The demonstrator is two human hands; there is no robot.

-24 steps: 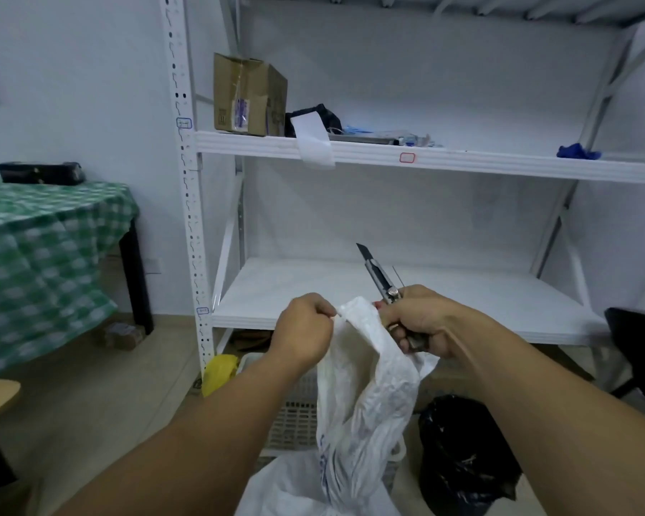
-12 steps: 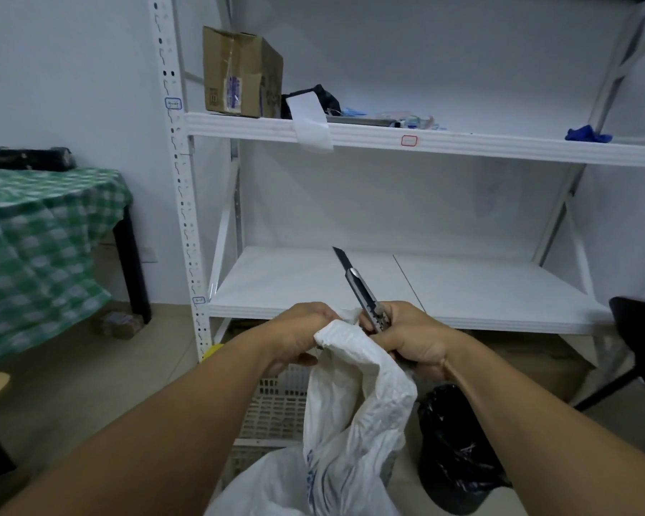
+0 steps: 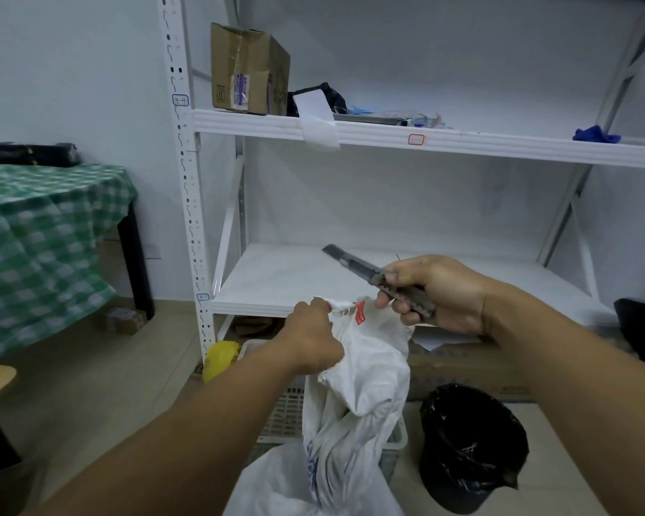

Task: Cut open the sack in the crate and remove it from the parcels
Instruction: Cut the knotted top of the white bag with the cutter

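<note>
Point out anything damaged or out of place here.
The cardboard box on the upper shelf is dented, its tape wrinkled. Beside it a white paper strip droops over the shelf's front edge. The sack mouth looks frayed where the left hand grips it.

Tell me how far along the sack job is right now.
Done: the utility knife has its blade out, and the top of the sack is raised above the crate. In hand: the left hand grips the frayed top by the red tag; the right hand holds the knife clear of the fabric. Left: the sack's body looks uncut and sits in the crate; nothing inside shows yet.
</note>
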